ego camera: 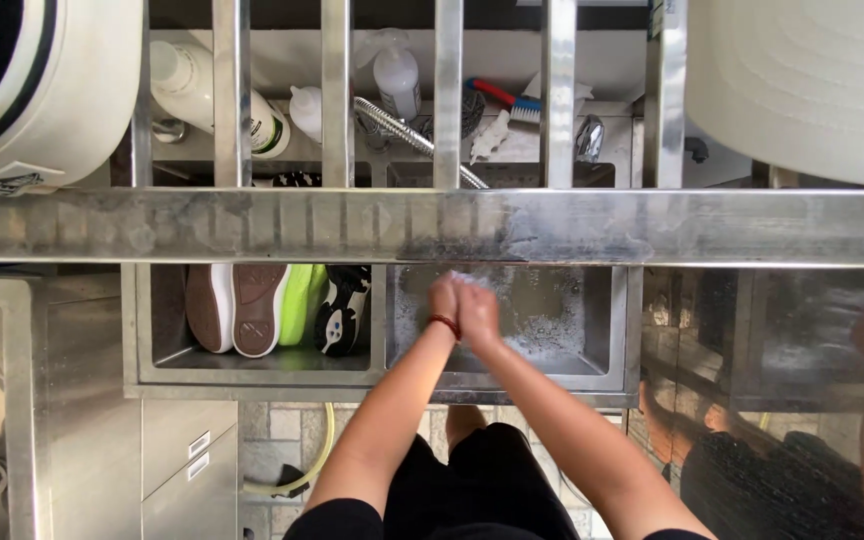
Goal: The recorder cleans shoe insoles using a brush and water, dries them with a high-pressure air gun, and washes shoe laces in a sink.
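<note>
Left hand point(442, 297) and right hand point(476, 310) are pressed together over the right sink basin point(562, 330); grasp state cannot be determined. Shoes point(272, 305) occupy the left basin point(252, 362).

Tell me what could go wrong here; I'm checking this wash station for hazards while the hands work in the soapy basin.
1. Both hands, left hand and right hand, are pressed together over the right basin, which looks sudsy; a slippery grip seems possible.
2. The steel rack crosses right above them, so lifting quickly might knock knuckles.
3. Splashes may reach the shoes standing in the left basin.
</note>
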